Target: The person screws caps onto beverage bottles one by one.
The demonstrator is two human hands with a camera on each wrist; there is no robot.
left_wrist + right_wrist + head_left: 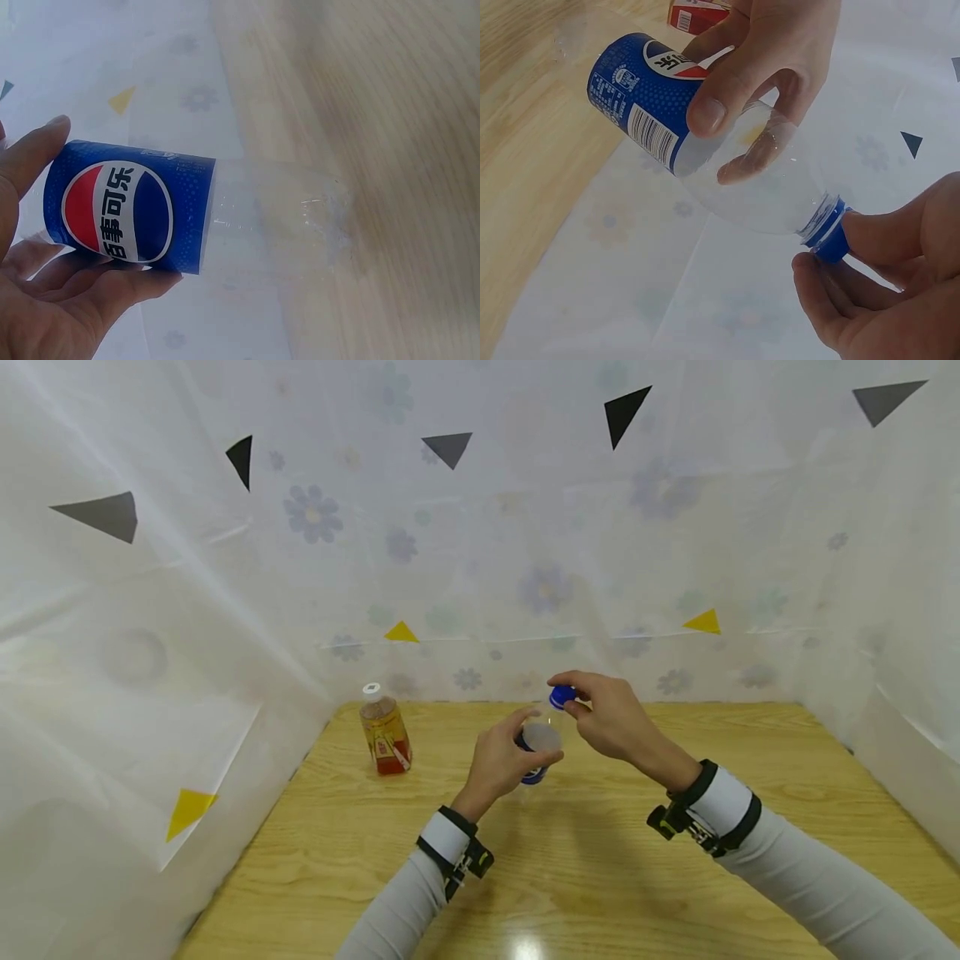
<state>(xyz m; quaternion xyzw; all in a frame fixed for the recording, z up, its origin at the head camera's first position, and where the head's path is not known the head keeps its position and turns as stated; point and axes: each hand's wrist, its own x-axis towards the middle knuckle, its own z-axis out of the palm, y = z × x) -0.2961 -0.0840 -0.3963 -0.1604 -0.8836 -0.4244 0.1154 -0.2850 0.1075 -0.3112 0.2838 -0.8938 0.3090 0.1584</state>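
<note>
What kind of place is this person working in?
Probably a makeshift recording booth, though I can't be certain: flower-printed sheeting surrounds a wood-grain tabletop, plain triangles dot the sheeting, and the person wears small strapped-on devices, apparently cameras, on both wrists.

Head view: light is bright and diffuse, its source out of frame. One white glare spot marks the table (300, 860) at the bottom edge; shadows are soft. Sheen streaks the plastic sheet (480, 552) at left. Left wrist view: pale, hazy; label (129, 202) reads clearly, clear end of bottle (232, 217) is indistinct. Right wrist view: greyer, small highlights on the bottle.
</note>
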